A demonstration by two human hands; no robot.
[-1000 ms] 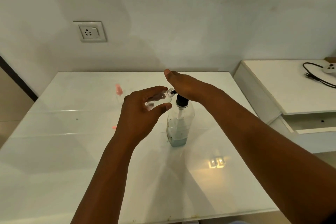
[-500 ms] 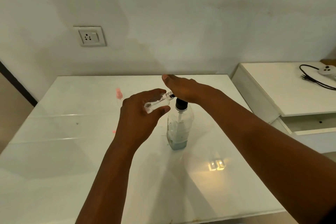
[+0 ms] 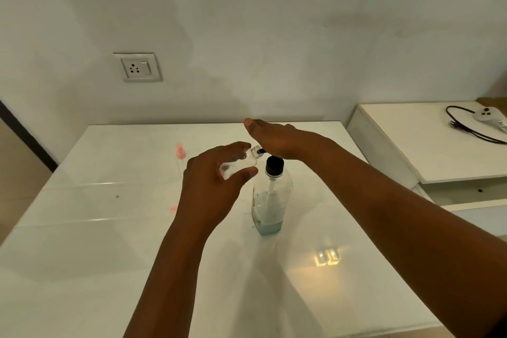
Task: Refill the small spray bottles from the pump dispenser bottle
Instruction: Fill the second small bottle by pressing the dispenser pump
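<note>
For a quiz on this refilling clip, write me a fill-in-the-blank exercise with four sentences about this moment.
1. The left hand holds a small clear spray bottle with its open neck tilted toward the pump's ____.
2. The right hand rests flat on top of the ____ of the dispenser bottle.
3. The dispenser bottle has a collar coloured ____.
4. The dispenser bottle stands on a white ____.

Missing words: nozzle; pump; black; table

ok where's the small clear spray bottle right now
In the head view it's just left of centre, held tilted in the left hand; the small spray bottle has its open neck at the spout of the pump dispenser bottle.
</note>
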